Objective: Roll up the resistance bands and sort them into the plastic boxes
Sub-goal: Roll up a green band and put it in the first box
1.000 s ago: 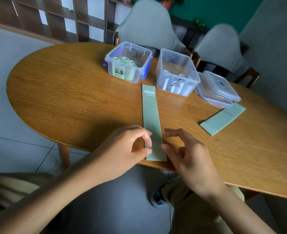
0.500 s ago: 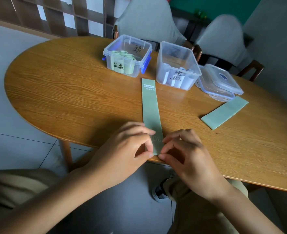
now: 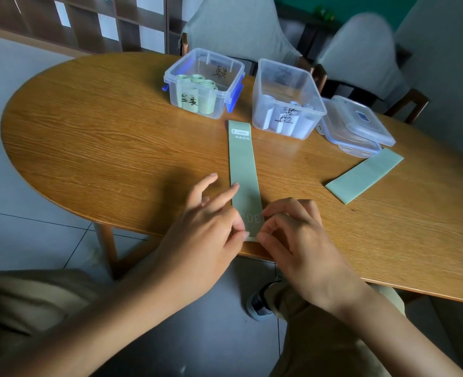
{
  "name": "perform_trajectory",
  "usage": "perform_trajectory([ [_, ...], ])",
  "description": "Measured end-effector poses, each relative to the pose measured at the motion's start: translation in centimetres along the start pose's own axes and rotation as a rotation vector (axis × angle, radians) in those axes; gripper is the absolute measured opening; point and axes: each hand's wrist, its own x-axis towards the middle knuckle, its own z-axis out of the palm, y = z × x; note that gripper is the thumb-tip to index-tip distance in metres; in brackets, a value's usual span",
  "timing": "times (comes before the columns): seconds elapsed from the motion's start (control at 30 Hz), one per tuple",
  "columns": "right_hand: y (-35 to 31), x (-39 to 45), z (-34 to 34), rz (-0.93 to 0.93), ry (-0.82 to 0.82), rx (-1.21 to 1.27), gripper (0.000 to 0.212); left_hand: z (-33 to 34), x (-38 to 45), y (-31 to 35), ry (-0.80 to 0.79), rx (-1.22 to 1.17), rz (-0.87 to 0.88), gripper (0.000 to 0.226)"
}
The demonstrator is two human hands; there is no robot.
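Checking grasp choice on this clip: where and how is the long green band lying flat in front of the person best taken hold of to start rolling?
At its near short end, from the table edge. The long green band lies flat, lengthwise away from the person, so that end is closest. The left hand and right hand pinch its two near corners there.

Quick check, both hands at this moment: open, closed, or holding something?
Left hand: pinching the near end of the green resistance band, other fingers spread.
Right hand: fingers curled, pinching the same near end.
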Motion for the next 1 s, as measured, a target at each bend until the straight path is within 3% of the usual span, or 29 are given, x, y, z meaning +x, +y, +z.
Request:
perform_trajectory([
  [0.1,-0.2,0.3,0.1,0.052,0.016,0.004,0.005,-0.1,0.2,0.3,0.044,0.018,-0.028,0.012],
  [0.27,-0.6,0.6,0.0,0.06,0.137,0.032,0.015,-0.8,0.5,1.1,0.093,-0.039,-0.026,0.033],
  [0.63,-1.2,-1.4,2.0,-0.139,0.367,-0.251,0.006,-0.7,-0.1,0.8,0.169,0.071,0.182,0.018],
  [1.0,-0.4,-2.0,2.1,-0.125,0.369,-0.108,0.003,-0.2,-0.7,-0.2,0.147,0.09,0.228,0.013],
])
